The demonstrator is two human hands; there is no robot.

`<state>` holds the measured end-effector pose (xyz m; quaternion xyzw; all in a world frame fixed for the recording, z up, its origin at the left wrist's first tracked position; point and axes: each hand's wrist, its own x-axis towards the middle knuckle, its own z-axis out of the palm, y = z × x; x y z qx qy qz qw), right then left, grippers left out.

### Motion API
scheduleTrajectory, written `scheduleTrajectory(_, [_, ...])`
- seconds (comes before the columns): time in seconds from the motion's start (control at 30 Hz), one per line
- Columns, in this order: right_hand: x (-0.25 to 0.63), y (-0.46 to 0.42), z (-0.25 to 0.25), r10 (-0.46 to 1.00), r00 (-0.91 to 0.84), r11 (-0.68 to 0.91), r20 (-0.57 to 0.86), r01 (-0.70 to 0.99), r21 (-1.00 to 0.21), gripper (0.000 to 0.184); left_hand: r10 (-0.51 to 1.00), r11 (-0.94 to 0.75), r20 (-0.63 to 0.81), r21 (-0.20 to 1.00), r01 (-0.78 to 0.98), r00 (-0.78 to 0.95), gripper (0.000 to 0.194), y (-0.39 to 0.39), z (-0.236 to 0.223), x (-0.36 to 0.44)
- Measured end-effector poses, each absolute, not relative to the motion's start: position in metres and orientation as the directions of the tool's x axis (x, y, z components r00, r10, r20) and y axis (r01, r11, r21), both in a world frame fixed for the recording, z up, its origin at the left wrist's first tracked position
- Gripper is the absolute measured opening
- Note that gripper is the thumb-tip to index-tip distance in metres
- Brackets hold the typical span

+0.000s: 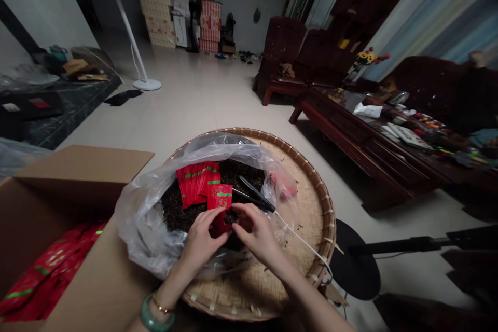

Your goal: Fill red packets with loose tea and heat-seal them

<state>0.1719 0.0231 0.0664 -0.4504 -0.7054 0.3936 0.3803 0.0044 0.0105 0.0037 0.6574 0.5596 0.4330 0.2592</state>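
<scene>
Both my hands hold one small red packet [221,202] over a clear plastic bag [155,218] of dark loose tea [175,212]. My left hand [200,241] pinches the packet's left side, its fingers closed. On the right side, my right hand [259,236] grips the packet's mouth with pinched fingers. Several more red packets [196,181] stand in the tea behind. A black tool [252,197] with a white cable lies across the tea beside my right hand. The bag rests in a round woven bamboo tray [311,207].
An open cardboard box [78,181] with filled red packets [42,275] stands at the left. A dark wooden table [373,150] with clutter and wooden chairs lie to the right. A white standing fan [128,26] is far left. A black round stand base [356,262] sits by the tray.
</scene>
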Motion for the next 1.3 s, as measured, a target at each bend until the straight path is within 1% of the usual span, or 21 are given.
scheduleTrajectory(0.13, [0.167,0.024,0.07,0.924,-0.287,0.335,0.254,0.282,-0.899,0.039,0.958,-0.251,0.286,0.813,0.525,0.016,0.047,0.01,0.003,0.004])
scheduleTrajectory(0.27, [0.165,0.02,0.076,0.875,-0.365,0.42,0.316,0.251,-0.872,0.038,0.959,-0.25,0.284,0.827,0.503,0.009,0.047,0.01,0.003,0.004])
scheduleTrajectory(0.33, [0.168,0.019,0.076,0.852,-0.371,0.484,0.369,0.292,-0.825,0.035,0.963,-0.233,0.268,0.847,0.479,-0.006,0.046,0.009,0.004,0.004])
scheduleTrajectory(0.43, [0.172,0.02,0.074,0.825,-0.368,0.561,0.429,0.446,-0.697,0.035,0.971,-0.207,0.238,0.87,0.447,-0.014,0.046,0.009,0.005,0.003])
scheduleTrajectory(0.47, [0.173,0.02,0.073,0.822,-0.39,0.566,0.415,0.49,-0.662,0.037,0.973,-0.201,0.229,0.875,0.44,-0.012,0.047,0.008,0.005,0.002])
scheduleTrajectory(0.53, [0.173,0.02,0.072,0.821,-0.451,0.562,0.35,0.529,-0.636,0.041,0.977,-0.193,0.214,0.883,0.429,0.0,0.048,0.008,0.006,0.002])
scheduleTrajectory(0.6, [0.173,0.019,0.073,0.827,-0.468,0.544,0.311,0.529,-0.651,0.036,0.979,-0.186,0.204,0.887,0.423,0.003,0.047,0.007,0.006,0.001])
scheduleTrajectory(0.7, [0.168,0.018,0.075,0.849,-0.4,0.523,0.345,0.539,-0.661,0.027,0.978,-0.185,0.211,0.88,0.437,-0.01,0.047,0.007,0.006,0.002])
scheduleTrajectory(0.77, [0.164,0.019,0.075,0.845,-0.381,0.534,0.375,0.566,-0.628,0.024,0.97,-0.203,0.241,0.861,0.467,-0.023,0.047,0.007,0.006,0.004])
scheduleTrajectory(0.83, [0.16,0.02,0.073,0.837,-0.378,0.548,0.397,0.593,-0.591,0.015,0.961,-0.226,0.275,0.839,0.496,-0.027,0.045,0.007,0.005,0.005])
scheduleTrajectory(0.9, [0.159,0.022,0.072,0.84,-0.359,0.542,0.407,0.608,-0.58,0.005,0.957,-0.234,0.289,0.832,0.503,-0.032,0.043,0.006,0.005,0.005])
scheduleTrajectory(0.97, [0.162,0.023,0.073,0.841,-0.37,0.54,0.395,0.602,-0.588,0.006,0.96,-0.224,0.276,0.843,0.489,-0.037,0.044,0.005,0.005,0.004])
scheduleTrajectory(1.03, [0.167,0.021,0.076,0.821,-0.433,0.57,0.373,0.573,-0.589,0.008,0.966,-0.209,0.257,0.857,0.471,-0.038,0.047,0.003,0.004,0.001])
scheduleTrajectory(1.13, [0.171,0.014,0.08,0.777,-0.545,0.62,0.315,0.578,-0.53,0.02,0.973,-0.192,0.229,0.876,0.443,-0.03,0.048,0.0,0.004,-0.002])
scheduleTrajectory(1.2, [0.169,0.01,0.077,0.788,-0.572,0.605,0.228,0.649,-0.462,0.023,0.978,-0.175,0.206,0.885,0.431,-0.026,0.048,-0.002,0.003,-0.001])
scheduleTrajectory(1.3, [0.162,0.01,0.067,0.837,-0.545,0.523,0.06,0.76,-0.385,0.017,0.984,-0.157,0.176,0.89,0.428,-0.004,0.049,-0.004,0.004,0.0])
